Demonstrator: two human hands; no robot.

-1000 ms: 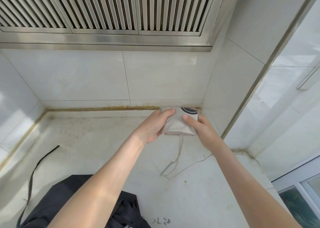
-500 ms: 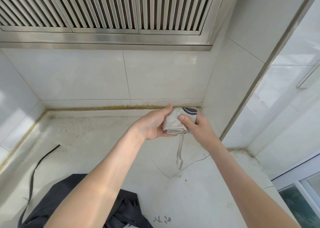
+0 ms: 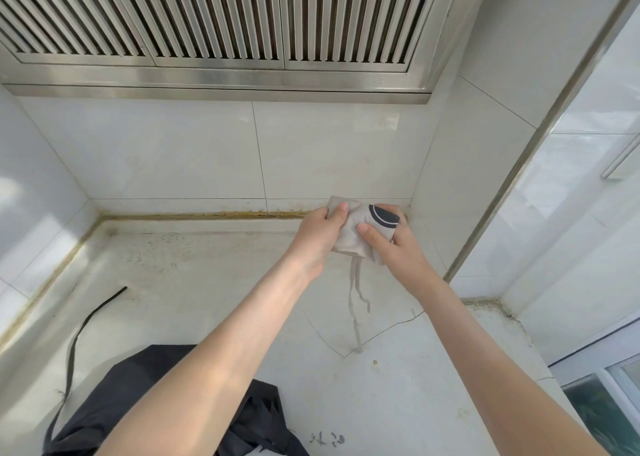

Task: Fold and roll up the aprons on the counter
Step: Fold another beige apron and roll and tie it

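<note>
Beige fabric apron (image 3: 353, 242) nearly rolled, clamped in our left hand (image 3: 317, 239) and right hand (image 3: 394, 253); crumpled black fabric apron (image 3: 114, 396) on bench (image 3: 207, 282) unfolded.

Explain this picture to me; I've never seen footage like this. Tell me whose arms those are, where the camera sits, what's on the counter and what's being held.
There is no machine here. The arms belong to a person, and the one camera is worn on their head, looking forward and down, so you see their own view. Both hands grip a small folded beige apron near the back right corner of the pale counter. The left hand holds its left side and the right hand pinches its right side. Thin ties hang from it toward the counter. A crumpled black apron lies at the near edge, its strap trailing left. Above is a steel extractor hood.
</note>
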